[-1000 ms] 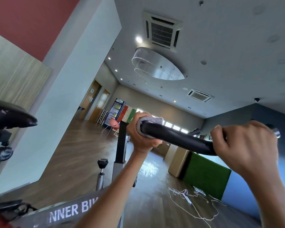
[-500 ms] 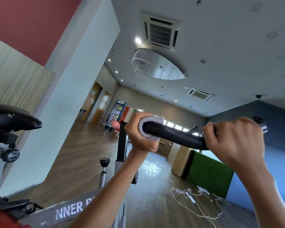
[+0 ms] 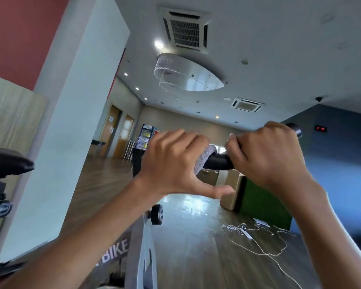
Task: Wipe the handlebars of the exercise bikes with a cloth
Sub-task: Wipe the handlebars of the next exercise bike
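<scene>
1. The black handlebar [image 3: 219,162] runs left to right at chest height, rising to the right.
2. The left hand [image 3: 175,163] curls over the grey cloth [image 3: 202,161] wrapped round it, thumb stretched beneath.
3. The right hand [image 3: 267,157] clamps the bare bar just beside the cloth, so it probably blocks a wipe rightward.

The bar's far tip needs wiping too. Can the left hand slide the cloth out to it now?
Probably not: the right hand grips the bar between the cloth and the tip, so the left hand would bump into it unless it moves off.
</scene>
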The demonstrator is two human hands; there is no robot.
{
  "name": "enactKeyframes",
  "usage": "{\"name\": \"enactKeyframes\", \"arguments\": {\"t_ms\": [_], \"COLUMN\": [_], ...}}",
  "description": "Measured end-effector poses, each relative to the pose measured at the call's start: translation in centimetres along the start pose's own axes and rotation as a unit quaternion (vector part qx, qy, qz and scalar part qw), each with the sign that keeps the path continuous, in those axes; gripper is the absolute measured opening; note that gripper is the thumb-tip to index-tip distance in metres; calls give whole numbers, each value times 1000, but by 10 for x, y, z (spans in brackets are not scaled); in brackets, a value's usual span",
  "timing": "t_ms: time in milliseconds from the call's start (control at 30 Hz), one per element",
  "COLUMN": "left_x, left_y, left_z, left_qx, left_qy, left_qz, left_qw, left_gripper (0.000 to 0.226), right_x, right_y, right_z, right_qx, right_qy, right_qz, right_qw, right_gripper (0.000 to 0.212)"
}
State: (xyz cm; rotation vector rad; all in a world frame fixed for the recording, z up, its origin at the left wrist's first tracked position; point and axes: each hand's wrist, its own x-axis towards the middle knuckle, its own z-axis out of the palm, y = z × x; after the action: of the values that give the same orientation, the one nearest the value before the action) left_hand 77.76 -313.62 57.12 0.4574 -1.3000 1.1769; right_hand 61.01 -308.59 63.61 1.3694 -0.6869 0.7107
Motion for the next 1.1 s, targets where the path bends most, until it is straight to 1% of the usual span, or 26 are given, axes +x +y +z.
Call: {"name": "enactKeyframes", "arguments": {"t_ms": [100,167,233,300,400,500,567,633,700,767,800,867,900,933,967,1000,1033,1100], "left_x": [-4,-5,-8,-15,-17,-6,1,12,27,44,53,70,77,83,89,93,96,98], "left_y": [-26,-34,-35,-29,-22,-15,-10,-5,3,15,20,30,34,39,42,46,48,49], "left_z": [-9,-14,-15,-13,-11,-11,-14,-19,-21,-21,-20,-19,-18,-15,-11,-8,-5,-2], "left_qx": [-8,-25,-42,-67,-102,-104,-95,-87,-80,-75,-70,-69,-71,-71,-72,-77,-83,-99], "left_qy": [-57,-66,-59,-47,-49,-100,-154,-229,-310,-398,-436,-499,-522,-542,-559,-571,-576,-574], "left_qz": [-10,-35,-44,-41,-64,-107,-122,-132,-138,-134,-125,-117,-119,-127,-138,-154,-171,-199], "left_qw": [998,997,996,996,992,984,976,961,937,904,889,856,842,828,814,803,795,788], "left_gripper": [69,64,64,72,89,102,103,101,98,97,96,91,89,89,88,87,85,85], "right_x": [2,3,3,-2,-4,-1,-1,2,7,15,20,29,33,38,44,49,52,53], "right_y": [-2,-5,-6,-7,-6,0,6,11,16,25,32,50,60,71,80,89,97,110], "right_z": [-7,-9,-11,-13,-9,-7,-9,-17,-24,-32,-35,-38,-37,-35,-34,-33,-31,-29], "right_qx": [5,16,23,32,65,113,129,144,153,170,185,228,253,269,275,275,272,283], "right_qy": [-6,-23,-34,-27,-38,-110,-153,-215,-284,-353,-389,-467,-497,-522,-541,-548,-546,-538], "right_qz": [17,32,25,-5,-27,-1,0,-13,-34,-64,-80,-112,-116,-114,-105,-91,-75,-42], "right_qw": [1000,999,999,999,997,987,980,966,946,918,899,847,822,801,788,785,789,793], "right_gripper": [43,44,45,48,41,40,36,31,23,10,8,34,43,46,45,41,34,19]}}
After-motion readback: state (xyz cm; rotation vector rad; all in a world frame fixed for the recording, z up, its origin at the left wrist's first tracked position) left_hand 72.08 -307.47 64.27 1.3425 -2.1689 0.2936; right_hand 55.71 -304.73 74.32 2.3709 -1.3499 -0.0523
